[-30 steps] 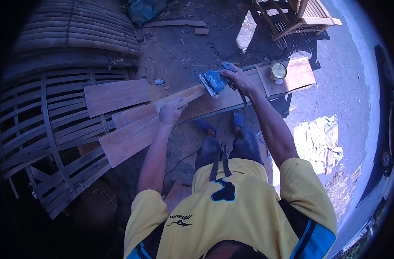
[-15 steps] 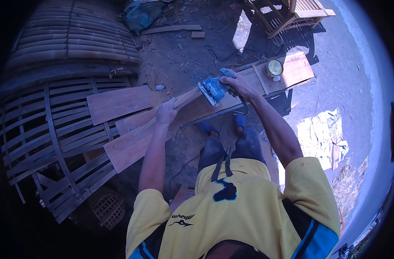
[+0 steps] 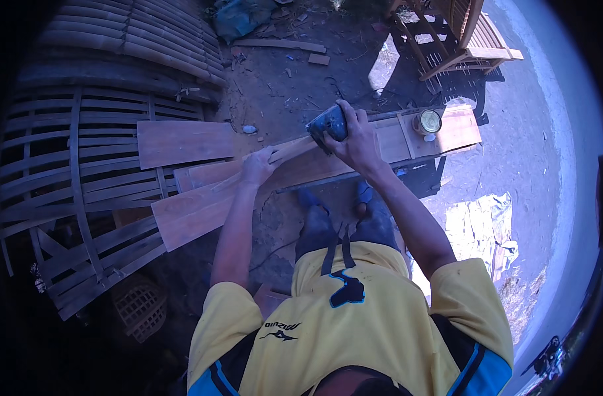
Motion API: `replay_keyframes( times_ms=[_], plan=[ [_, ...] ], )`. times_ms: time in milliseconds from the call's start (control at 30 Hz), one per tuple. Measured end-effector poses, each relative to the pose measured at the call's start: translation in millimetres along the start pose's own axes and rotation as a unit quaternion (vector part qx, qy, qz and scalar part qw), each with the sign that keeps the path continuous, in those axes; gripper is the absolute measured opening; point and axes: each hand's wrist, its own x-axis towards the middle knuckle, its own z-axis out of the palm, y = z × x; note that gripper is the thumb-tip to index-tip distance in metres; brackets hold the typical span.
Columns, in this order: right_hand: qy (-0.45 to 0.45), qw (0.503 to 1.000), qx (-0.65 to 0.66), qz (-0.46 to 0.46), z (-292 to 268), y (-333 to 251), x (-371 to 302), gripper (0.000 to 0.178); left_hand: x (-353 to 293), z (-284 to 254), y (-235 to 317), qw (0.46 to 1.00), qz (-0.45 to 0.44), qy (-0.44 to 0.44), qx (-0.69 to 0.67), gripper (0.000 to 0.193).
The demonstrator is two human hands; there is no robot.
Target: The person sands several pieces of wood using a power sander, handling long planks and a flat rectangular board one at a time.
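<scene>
My right hand [image 3: 359, 146] is wrapped round a blue electric sander [image 3: 328, 125], which is tilted at the far end of a narrow wooden strip [image 3: 293, 148]. Whether its pad presses on the wood I cannot tell. My left hand [image 3: 256, 167] grips the same strip farther to the left, fingers closed over it. Beneath the strip lies a long wooden bench [image 3: 341, 158], running from lower left to upper right. A flat reddish board [image 3: 192, 214] lies under my left forearm, and another board [image 3: 182, 142] rests on slats beyond it.
A round tin [image 3: 427, 121] stands on the bench's right end, with a small white object beside it. A slatted bamboo platform [image 3: 83, 171] fills the left side. At the upper right is a wooden chair [image 3: 470, 53]. A pale sheet [image 3: 480, 228] lies on the ground.
The sander has turned and tilted in my right hand, so its darker side now shows. My left hand keeps its hold on the strip. The whole view has shifted slightly.
</scene>
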Motion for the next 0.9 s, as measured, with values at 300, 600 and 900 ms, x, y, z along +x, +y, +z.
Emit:
replay_keyframes(
  times_ms=[300,600,900],
  plan=[
    [-0.153,0.979,-0.122,-0.06,118.4,-99.5,-41.5,0.096,-46.4,-12.6,-85.8,0.995,-0.043,-0.005,0.088,0.051],
    [0.064,0.973,-0.193,0.107,45.5,-43.4,-8.1,0.085,-41.0,-16.9,-87.4,0.997,-0.015,-0.016,0.073,0.048],
    [-0.076,0.982,-0.168,0.031,145.1,-136.3,-53.5,0.093,-41.6,-10.3,-100.2,0.998,0.012,-0.004,0.056,0.034]
  ],
)
